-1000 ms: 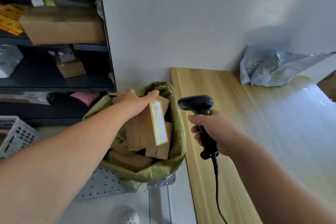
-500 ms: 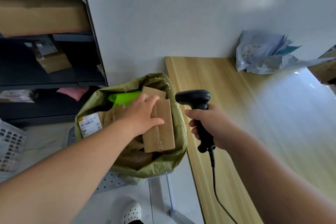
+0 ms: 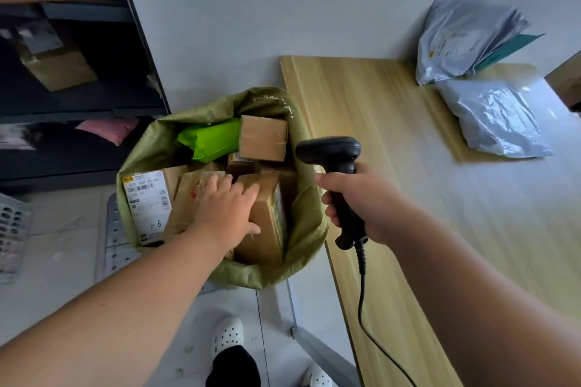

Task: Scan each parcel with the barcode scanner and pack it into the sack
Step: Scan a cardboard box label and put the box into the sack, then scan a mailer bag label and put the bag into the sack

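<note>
Centrally, the left arm is stretched down into the green sack (image 3: 309,223), its left hand (image 3: 226,207) laid palm-down with fingers extended, nothing clasped, on a brown parcel (image 3: 267,217) lodged among other boxes (image 3: 263,138) at the sack's right side. Just right of it, the barcode scanner (image 3: 333,157) is clenched by its handle in the right hand (image 3: 361,201), head up, at the wooden table (image 3: 393,122) edge

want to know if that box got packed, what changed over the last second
The left hand lowered the cardboard box from upright above the green sack to lying among the parcels inside, and now rests flat on it. The right hand grips the barcode scanner beside the table as before; the grey mailers on it have not moved.
</note>
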Tool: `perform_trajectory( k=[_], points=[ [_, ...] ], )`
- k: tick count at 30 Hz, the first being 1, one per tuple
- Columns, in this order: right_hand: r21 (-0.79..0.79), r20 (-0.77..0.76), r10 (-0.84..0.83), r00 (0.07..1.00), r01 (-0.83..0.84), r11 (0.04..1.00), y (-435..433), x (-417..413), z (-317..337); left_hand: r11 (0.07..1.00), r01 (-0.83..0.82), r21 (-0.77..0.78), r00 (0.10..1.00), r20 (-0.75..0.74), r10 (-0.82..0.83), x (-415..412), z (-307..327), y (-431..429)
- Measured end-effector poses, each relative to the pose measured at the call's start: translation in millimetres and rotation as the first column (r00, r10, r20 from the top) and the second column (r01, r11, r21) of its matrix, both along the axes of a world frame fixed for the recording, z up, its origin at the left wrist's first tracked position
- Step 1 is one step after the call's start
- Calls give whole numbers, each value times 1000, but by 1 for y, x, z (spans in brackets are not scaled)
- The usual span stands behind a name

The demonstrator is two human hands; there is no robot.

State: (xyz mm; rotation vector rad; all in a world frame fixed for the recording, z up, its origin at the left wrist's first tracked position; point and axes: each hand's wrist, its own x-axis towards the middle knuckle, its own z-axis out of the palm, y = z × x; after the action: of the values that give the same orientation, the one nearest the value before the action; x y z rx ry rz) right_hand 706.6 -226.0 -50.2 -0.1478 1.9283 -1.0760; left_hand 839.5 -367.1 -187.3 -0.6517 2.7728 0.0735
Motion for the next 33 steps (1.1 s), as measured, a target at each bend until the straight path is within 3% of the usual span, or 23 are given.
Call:
perform_trajectory(
  k=[4, 9, 13, 21, 28, 33],
  points=[
    [26, 8, 32, 999, -33, 999, -6, -3, -16, 998, 53, -45, 998, 20, -52, 0, -16, 1],
    [18, 30, 34, 999, -34, 999, -6, 0, -26, 1000, 24, -17, 988, 156, -21, 7, -22, -6],
    [1, 23, 14, 1000, -14, 1000, -2, -1, -20, 999, 25, 33, 989, 144, -29, 5, -12, -7],
    [-28, 19, -20, 1000, 21, 999, 29, -2, -5, 981, 46, 189, 995, -91, -29, -9, 34, 16],
    [-93, -37, -38, 999, 34, 995, 114, -14, 17, 989, 18, 144, 989, -145, 3, -23, 84, 74],
    [-145, -83, -57, 995, 45, 988, 218, -38, 41, 997, 15, 78, 981, -195, 1, -47, 124, 162]
  ],
)
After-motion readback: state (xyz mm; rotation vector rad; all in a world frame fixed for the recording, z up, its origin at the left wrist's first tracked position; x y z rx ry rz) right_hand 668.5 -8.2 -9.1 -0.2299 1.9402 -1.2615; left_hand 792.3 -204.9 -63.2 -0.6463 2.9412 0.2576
